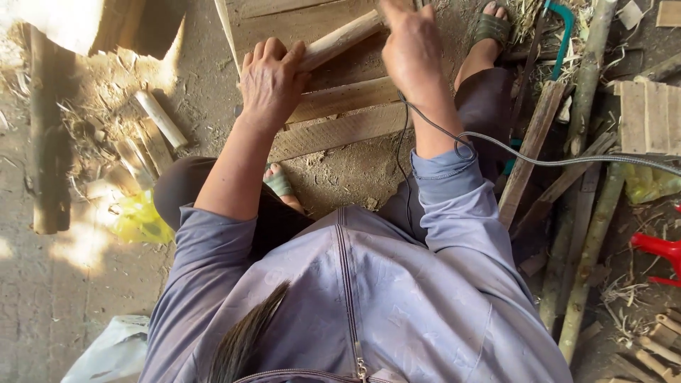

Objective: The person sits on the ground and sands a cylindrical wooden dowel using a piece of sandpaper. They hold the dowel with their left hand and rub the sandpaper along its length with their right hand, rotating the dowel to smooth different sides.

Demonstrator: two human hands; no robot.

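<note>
My left hand (pixel 273 81) is closed around the near end of a pale round wooden stick (pixel 339 40), which slants up to the right over flat wooden planks (pixel 340 131). My right hand (pixel 411 50) is raised at the stick's far end. Only the back of that hand shows; its fingers are cut off by the top edge, so I cannot tell what they hold. A thin grey cable (pixel 496 145) runs from my right wrist off to the right.
A saw with a teal frame (pixel 562 32) lies at the upper right beside long bamboo poles (pixel 589 234). My sandalled feet (pixel 491 30) rest on the dirt. Short cut pieces (pixel 160 118), a log (pixel 47 156) and a yellow bag (pixel 140 220) lie left; a red plastic object (pixel 660 250) sits right.
</note>
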